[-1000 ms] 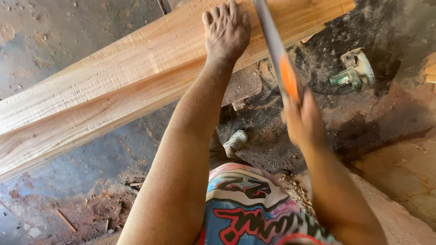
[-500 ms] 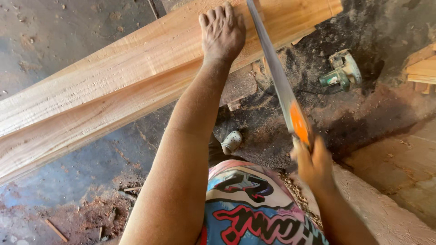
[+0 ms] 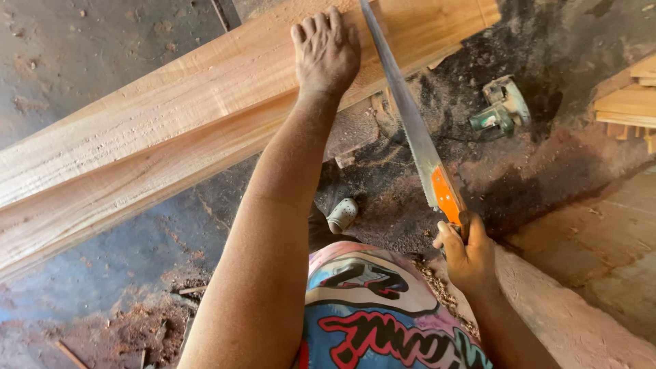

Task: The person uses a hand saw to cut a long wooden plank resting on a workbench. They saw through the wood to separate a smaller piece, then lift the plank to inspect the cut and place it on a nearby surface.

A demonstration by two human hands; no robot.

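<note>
A long pale wooden plank [image 3: 178,130] runs diagonally from the lower left to the top right. My left hand [image 3: 326,51] lies flat on its top face, fingers spread, pressing it down. My right hand [image 3: 466,254] grips the orange handle of a hand saw [image 3: 410,130]. The saw's grey blade slants up to the plank just right of my left hand and meets the wood near the top edge of the view.
A green and grey circular saw [image 3: 502,108] lies on the dark, sawdust-strewn ground at the right. More planks [image 3: 625,102] are stacked at the right edge. My white shoe [image 3: 342,214] and patterned shorts [image 3: 369,314] show below. Sawdust covers the ground at the lower left.
My right hand has pulled the saw back and down toward me, so more blade shows between the plank and the handle. My left hand has stayed on the plank.
</note>
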